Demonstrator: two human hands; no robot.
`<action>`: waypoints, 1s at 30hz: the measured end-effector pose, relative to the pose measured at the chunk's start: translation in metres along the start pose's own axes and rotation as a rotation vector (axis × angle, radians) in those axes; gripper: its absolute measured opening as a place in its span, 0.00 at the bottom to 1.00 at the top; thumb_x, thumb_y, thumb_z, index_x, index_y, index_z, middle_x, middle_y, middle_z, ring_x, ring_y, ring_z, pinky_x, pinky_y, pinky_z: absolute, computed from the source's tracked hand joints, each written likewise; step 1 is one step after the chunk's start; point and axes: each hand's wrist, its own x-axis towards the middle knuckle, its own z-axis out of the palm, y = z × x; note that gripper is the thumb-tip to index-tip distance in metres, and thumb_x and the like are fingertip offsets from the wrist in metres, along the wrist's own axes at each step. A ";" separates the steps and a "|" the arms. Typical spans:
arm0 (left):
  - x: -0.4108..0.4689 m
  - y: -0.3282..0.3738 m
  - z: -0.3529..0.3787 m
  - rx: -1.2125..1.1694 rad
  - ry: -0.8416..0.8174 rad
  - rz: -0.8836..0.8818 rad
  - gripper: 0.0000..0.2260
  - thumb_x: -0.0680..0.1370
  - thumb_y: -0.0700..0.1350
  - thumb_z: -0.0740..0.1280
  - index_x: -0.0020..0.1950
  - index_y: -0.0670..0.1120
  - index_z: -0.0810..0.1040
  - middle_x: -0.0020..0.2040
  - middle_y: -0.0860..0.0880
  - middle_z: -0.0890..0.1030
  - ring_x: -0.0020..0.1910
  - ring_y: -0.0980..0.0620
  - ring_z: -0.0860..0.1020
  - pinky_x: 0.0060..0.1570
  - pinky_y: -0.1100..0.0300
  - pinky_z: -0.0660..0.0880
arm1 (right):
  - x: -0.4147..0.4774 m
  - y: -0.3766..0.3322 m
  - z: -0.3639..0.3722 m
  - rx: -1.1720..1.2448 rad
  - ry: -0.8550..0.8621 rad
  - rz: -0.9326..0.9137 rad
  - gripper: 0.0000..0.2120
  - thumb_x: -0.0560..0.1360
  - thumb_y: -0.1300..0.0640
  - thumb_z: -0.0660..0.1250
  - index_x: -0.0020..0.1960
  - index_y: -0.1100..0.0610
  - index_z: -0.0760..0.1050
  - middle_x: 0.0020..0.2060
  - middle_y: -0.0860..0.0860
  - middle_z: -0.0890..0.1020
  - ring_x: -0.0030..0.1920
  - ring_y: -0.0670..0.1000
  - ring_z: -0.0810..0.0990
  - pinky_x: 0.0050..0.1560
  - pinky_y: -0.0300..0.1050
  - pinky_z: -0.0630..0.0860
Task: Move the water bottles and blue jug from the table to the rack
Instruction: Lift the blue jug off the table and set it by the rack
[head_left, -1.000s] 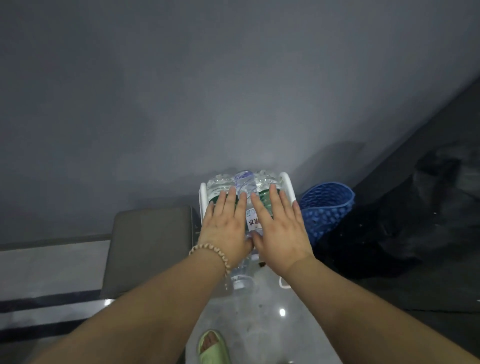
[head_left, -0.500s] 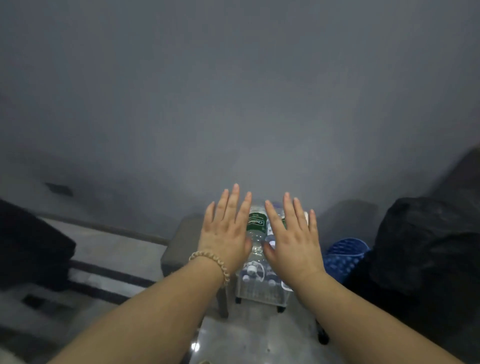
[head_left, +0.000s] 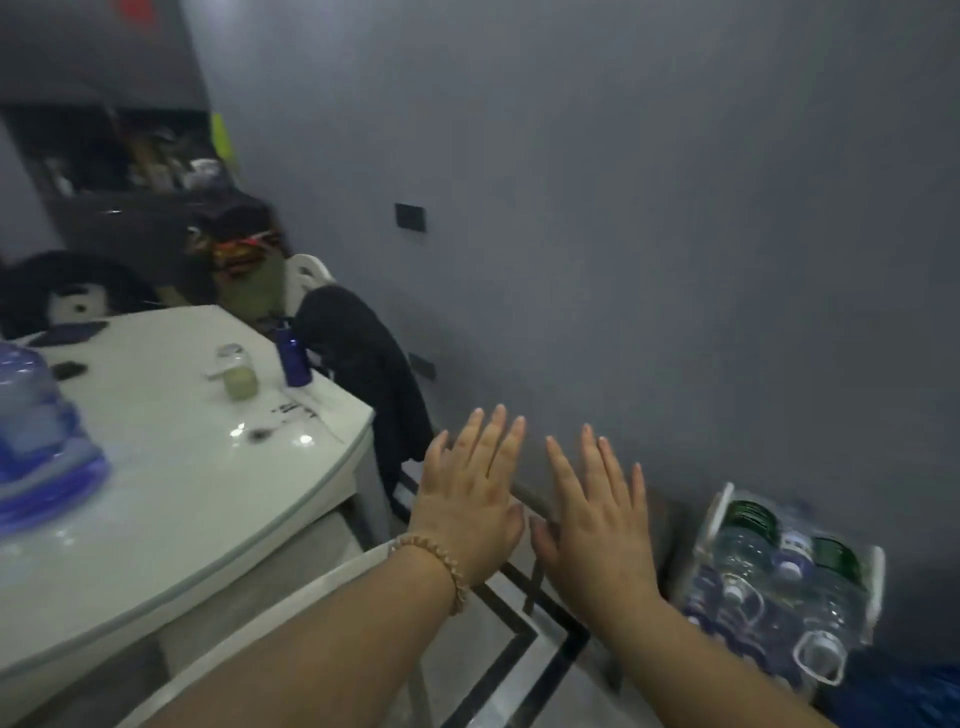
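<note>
In the head view, the large translucent blue water jug (head_left: 36, 441) stands at the left edge of the glossy white table (head_left: 171, 467), blurred. Clear plastic water bottles (head_left: 769, 577) with white caps and green labels lie packed in the white rack (head_left: 719, 512) on the floor by the grey wall. The left hand (head_left: 467, 499) and right hand (head_left: 597, 525) hover between table and rack, fingers spread flat, holding nothing.

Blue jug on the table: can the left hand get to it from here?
Probably yes. The left hand is empty and open, and the blue jug stands unblocked on the white table to its left, though reaching it likely needs a step closer.
</note>
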 end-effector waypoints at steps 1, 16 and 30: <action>-0.016 -0.021 -0.010 -0.006 0.016 -0.017 0.41 0.76 0.57 0.58 0.70 0.52 0.26 0.77 0.50 0.42 0.74 0.50 0.37 0.68 0.46 0.37 | -0.002 -0.027 0.003 0.012 0.000 -0.022 0.37 0.75 0.41 0.60 0.76 0.47 0.43 0.76 0.55 0.46 0.75 0.53 0.40 0.72 0.59 0.41; -0.316 -0.435 -0.155 0.170 -0.153 -0.314 0.34 0.79 0.58 0.54 0.74 0.52 0.35 0.76 0.50 0.36 0.74 0.48 0.37 0.72 0.45 0.40 | -0.047 -0.546 0.075 0.241 -0.099 -0.249 0.38 0.75 0.42 0.61 0.76 0.47 0.43 0.77 0.52 0.44 0.76 0.53 0.43 0.69 0.52 0.32; -0.308 -0.689 -0.105 0.191 -0.141 -0.348 0.35 0.77 0.56 0.56 0.74 0.54 0.36 0.77 0.52 0.41 0.74 0.50 0.40 0.62 0.53 0.24 | 0.082 -0.715 0.208 0.242 -0.141 -0.266 0.39 0.74 0.49 0.66 0.76 0.48 0.47 0.77 0.52 0.50 0.76 0.53 0.47 0.71 0.50 0.38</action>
